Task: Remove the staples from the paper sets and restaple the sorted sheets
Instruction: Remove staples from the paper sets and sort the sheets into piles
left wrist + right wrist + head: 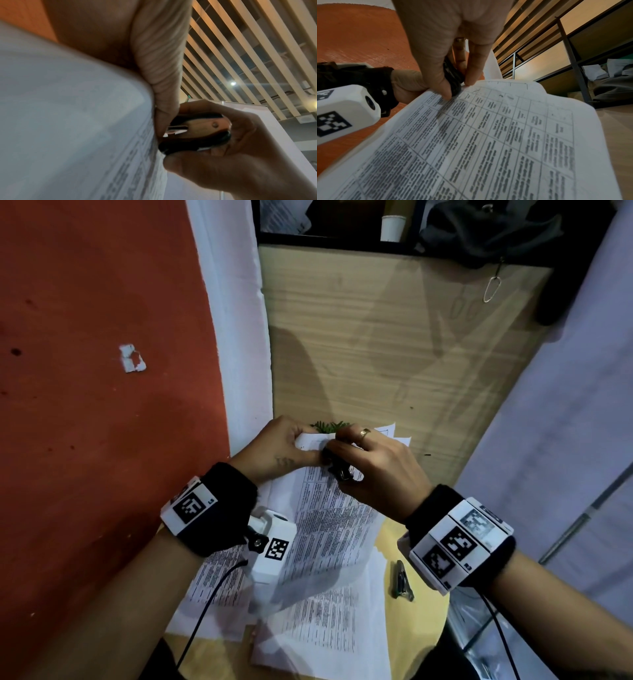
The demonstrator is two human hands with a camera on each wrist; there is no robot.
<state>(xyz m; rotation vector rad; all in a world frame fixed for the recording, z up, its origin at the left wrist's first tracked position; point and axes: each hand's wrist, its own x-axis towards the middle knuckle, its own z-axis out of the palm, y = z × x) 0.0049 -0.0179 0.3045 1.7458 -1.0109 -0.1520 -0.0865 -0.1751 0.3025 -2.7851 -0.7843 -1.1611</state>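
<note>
My left hand point(299, 446) pinches the folded top corner of a stapled paper set point(329, 525) printed with tables, holding it up off the table. My right hand point(346, 455), with a ring, grips a black staple remover point(339, 470) and presses its metal jaws against that corner. The left wrist view shows the staple remover point(197, 134) squeezed between thumb and fingers beside the paper set point(68, 121). In the right wrist view, the staple remover point(453, 78) sits at the top edge of the paper set point(488, 135). The staple itself is hidden. A small stapler point(402, 580) lies on the yellow table point(424, 614).
More printed sheets point(318, 642) lie spread on the table under the held set. A wooden cabinet side point(376, 354) stands straight ahead and a red wall point(102, 371) is at the left. A paper cup point(392, 229) and a dark bag point(489, 231) sit on the shelf above.
</note>
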